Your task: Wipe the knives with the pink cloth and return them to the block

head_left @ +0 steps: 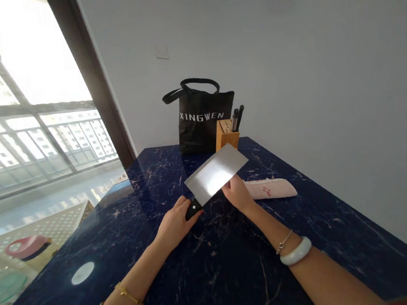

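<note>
A cleaver (216, 174) with a broad, shiny rectangular blade and a black handle is held tilted above the dark blue marbled table (218, 278). My left hand (175, 223) is closed around its handle, which points down toward me. My right hand (238, 193) is at the near long edge of the blade, fingers bent against it; some of them are hidden behind the metal. Beside that hand, a pink folded cloth or pouch (272, 189) with a small red motif lies on the table, its left end covered by the hand.
Behind the blade stands a wooden knife block (228, 134) holding black-handled tools. A black tote bag (201, 135) is upright against the wall. A white round disc (82, 273) lies at the table's left. Beyond the left edge are a perforated pale surface with a pink item (28, 246), and a window.
</note>
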{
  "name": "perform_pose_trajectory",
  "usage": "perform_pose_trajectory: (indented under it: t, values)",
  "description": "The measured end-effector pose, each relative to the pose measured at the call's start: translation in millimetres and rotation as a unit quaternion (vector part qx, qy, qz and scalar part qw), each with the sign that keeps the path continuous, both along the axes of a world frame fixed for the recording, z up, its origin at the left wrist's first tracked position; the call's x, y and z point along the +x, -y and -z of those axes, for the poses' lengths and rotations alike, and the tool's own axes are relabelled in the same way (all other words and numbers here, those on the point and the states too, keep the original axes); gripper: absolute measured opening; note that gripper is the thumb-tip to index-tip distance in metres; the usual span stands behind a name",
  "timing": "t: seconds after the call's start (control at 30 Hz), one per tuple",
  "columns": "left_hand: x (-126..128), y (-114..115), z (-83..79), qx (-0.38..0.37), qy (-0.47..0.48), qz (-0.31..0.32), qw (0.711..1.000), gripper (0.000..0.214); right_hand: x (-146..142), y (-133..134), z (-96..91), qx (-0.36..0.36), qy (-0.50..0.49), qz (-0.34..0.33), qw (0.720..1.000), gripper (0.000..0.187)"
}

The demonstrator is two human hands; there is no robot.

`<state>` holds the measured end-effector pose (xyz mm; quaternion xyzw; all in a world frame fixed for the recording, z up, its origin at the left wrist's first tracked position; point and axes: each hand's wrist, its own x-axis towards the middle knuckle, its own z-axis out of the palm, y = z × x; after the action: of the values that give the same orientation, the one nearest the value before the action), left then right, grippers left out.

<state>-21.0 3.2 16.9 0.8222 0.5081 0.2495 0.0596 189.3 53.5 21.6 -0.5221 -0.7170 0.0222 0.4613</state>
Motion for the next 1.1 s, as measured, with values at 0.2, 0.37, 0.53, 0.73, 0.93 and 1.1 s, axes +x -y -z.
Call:
perform_pose_trajectory:
  t: [0.2,0.37,0.53,0.73,0.93,1.1]
  values:
    - [-9.0,-5.5,-2.4,-0.006,-0.024,-0.112,0.993,0.038,0.5,-1.6,3.2,-0.008,-0.031,-0.010,0.999,0.019]
    - [-17.9,-3.2,-10.2,-0.011,-0.056,-0.161,0.985,0.048,4.5,-3.8,4.7,-0.018,-0.097,0.012,0.995,0.017]
    - [-10.1,1.7,-9.6,-0.026,-0.118,-0.177,0.977,0.053,2.1,-2.3,3.3,-0.002,-0.114,0.013,0.993,0.017]
    - [-3.0,4.6,-5.2,0.020,-0.163,-0.201,0.966,0.038,-0.3,2.6,0.3,-0.015,-0.143,0.020,0.989,0.015]
    - [-10.2,-1.4,-3.1,-0.003,-0.138,-0.188,0.972,0.029,-2.3,8.1,-6.7,0.004,-0.188,0.042,0.981,0.011]
    - [-8.6,-2.6,-3.0,-0.074,-0.055,-0.063,0.994,0.024,-10.0,11.9,-6.7,0.035,-0.198,0.029,0.979,0.014]
